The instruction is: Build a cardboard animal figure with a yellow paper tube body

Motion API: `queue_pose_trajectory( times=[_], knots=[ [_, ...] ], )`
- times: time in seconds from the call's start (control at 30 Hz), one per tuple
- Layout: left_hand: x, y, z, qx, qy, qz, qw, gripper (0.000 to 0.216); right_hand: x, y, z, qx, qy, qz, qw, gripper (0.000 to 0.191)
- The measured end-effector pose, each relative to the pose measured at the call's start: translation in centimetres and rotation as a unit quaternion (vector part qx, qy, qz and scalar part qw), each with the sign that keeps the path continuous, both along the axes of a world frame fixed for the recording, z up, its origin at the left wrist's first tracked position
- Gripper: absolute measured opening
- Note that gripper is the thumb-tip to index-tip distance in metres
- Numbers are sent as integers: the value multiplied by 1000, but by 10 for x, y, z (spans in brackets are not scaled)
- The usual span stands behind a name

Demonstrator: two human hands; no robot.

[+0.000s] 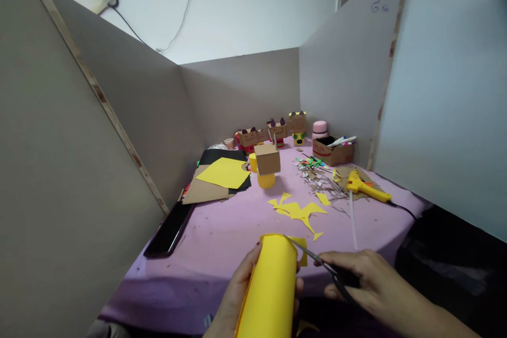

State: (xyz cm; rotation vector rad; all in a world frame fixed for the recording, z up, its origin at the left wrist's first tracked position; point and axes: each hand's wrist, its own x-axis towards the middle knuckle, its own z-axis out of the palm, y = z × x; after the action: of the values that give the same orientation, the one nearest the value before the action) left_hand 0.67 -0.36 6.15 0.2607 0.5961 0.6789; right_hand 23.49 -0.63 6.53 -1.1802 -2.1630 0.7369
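My left hand [245, 274] is wrapped round a curved sheet of yellow paper [271, 285], held up at the table's front edge. My right hand [368, 274] grips dark-handled scissors [330, 269]. Their blades reach the top right edge of the yellow paper, where a narrow strip [303, 259] hangs off its side. Just beyond lie yellow paper scraps [297, 211]. Behind them stands a cardboard box figure [267, 159] on a yellow tube base. My left fingers are partly hidden behind the sheet.
A yellow glue gun [366, 188] rests on cardboard at right, its cord running off the edge. Paper clippings [317, 174] lie near a carton of pens [332, 153]. At left are stacked sheets [224, 173] and a phone [170, 229]. Several finished figures [277, 131] stand at the back. Grey partitions [241, 90] enclose the table.
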Motion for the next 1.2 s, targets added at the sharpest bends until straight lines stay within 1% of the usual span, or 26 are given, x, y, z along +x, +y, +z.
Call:
queue_pose_trajectory(
  times=[0.17,0.23,0.3,0.43,0.53,0.63,0.73,0.87,0.97,1.1,1.2],
  knots=[
    [2,-4,4,-34,54,33,997,54,-1,-1,-2,-27,-1,-2,1000,27],
    [1,-4,4,-33,60,33,997,53,-1,-1,-2,-45,13,-3,999,33],
    [0,-3,4,-17,39,23,999,55,0,-1,-3,-69,35,0,997,37],
    [-2,-1,5,32,-40,-24,998,69,1,-2,-3,-117,67,19,991,44],
    [0,0,3,33,-43,-38,998,72,-1,-1,-2,-132,91,38,986,45],
    [1,2,-2,27,-40,-39,998,70,-2,-1,-1,-119,95,45,987,45],
    [2,4,-7,40,-60,-35,997,69,-3,-1,-1,-95,73,30,992,41],
    [2,5,-5,50,-76,-30,995,67,-4,-1,-4,-67,48,-8,997,29],
    [2,5,-2,26,-72,-11,997,67,-4,-1,-8,-43,33,-24,998,24],
    [1,6,-2,-14,-55,16,998,69,-4,0,-12,-39,32,-27,998,27],
    [-1,7,-3,-11,-37,34,999,61,-5,0,-10,-63,33,-8,997,34]
  ],
)
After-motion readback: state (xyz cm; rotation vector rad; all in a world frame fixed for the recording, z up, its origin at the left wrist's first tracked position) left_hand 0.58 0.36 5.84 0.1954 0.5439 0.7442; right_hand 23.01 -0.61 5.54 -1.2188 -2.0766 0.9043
